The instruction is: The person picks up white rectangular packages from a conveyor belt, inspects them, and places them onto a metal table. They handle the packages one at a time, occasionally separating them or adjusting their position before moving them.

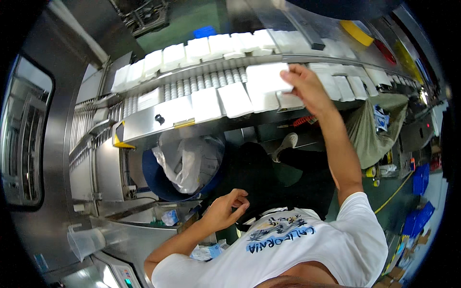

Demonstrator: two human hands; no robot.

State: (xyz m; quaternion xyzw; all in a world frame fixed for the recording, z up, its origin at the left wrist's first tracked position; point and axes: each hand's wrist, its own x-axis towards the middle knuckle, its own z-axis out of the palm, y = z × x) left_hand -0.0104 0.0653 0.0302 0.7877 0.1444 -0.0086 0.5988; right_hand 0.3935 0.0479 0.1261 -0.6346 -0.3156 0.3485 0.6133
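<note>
So the person is standing at a roller conveyor that's loaded with white flat packs, looks like stacks of tissue or wipes. The right hand is stretched way out over the line and has its fingers closed around the edge of one white pack, holding it just above the packs lying on the near lane. The thumb is on the near side and the fingers are wrapped over the top edge, so it's a proper pinch grip.

The left hand is down low near the person's chest, not holding anything. Its fingers are loosely curled with the thumb and fingertips close together, hanging in the air above the dark floor area.

More white packs run in a row along the far lane of the conveyor. Under the line, just left of the free hand, there's a blue bin lined with a clear plastic bag. A grey sack hangs off the conveyor on the right side.
</note>
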